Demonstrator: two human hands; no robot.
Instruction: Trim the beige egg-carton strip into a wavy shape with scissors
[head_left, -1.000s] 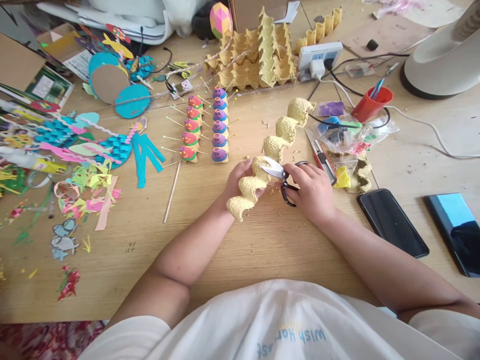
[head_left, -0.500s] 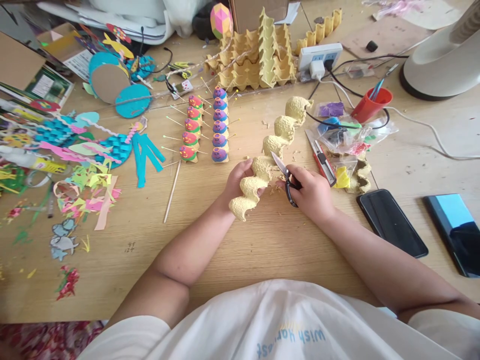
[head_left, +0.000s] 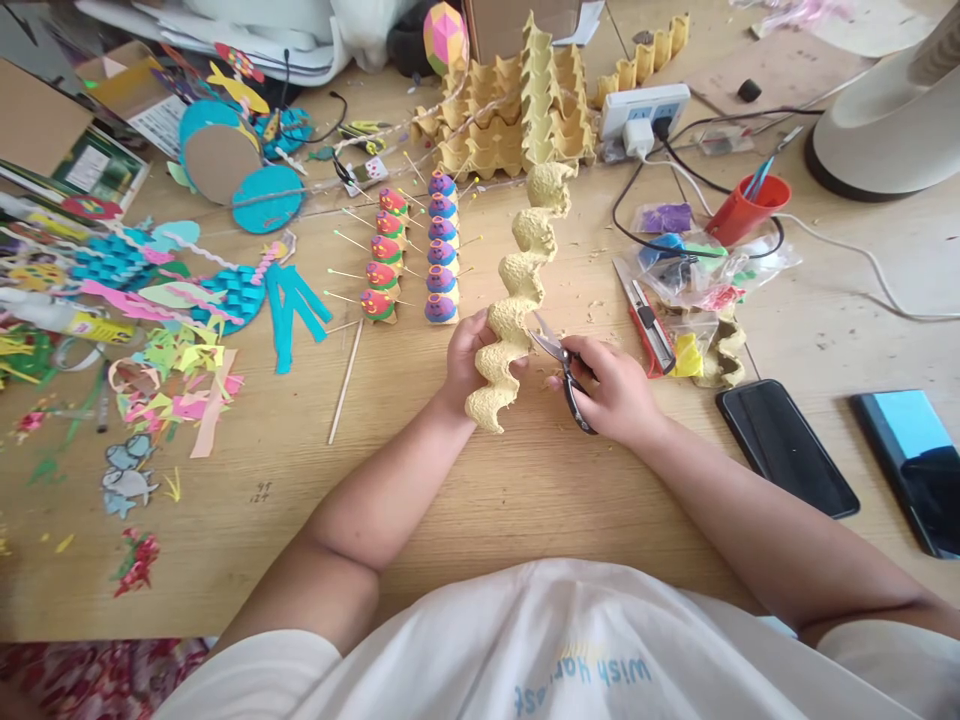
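My left hand (head_left: 466, 362) is closed on a wavy strip of yellow egg carton (head_left: 520, 274), a single row of several bumps held up above the table. Part of its fingers is hidden behind the strip. In my right hand (head_left: 619, 388) is a pair of scissors (head_left: 574, 385) with black handles. The blades point up and left, their tips at the strip's right edge near the lower-middle bumps. Small scraps of carton lie on the table around the blades. Beyond my left hand stand two painted carton caterpillars, one red and green (head_left: 385, 258), the other purple and blue (head_left: 442, 250).
Uncut egg trays (head_left: 480, 115) sit at the back by a power strip (head_left: 645, 108). To the right lie a red utility knife (head_left: 648, 325), a red cup (head_left: 748, 210), a black phone (head_left: 787, 445) and another device (head_left: 911, 470). Paper crafts and a wooden stick (head_left: 345, 385) spread leftward.
The carton strip has turned more upright, its far end swinging left. The scissors have shifted slightly left and down along its right edge.
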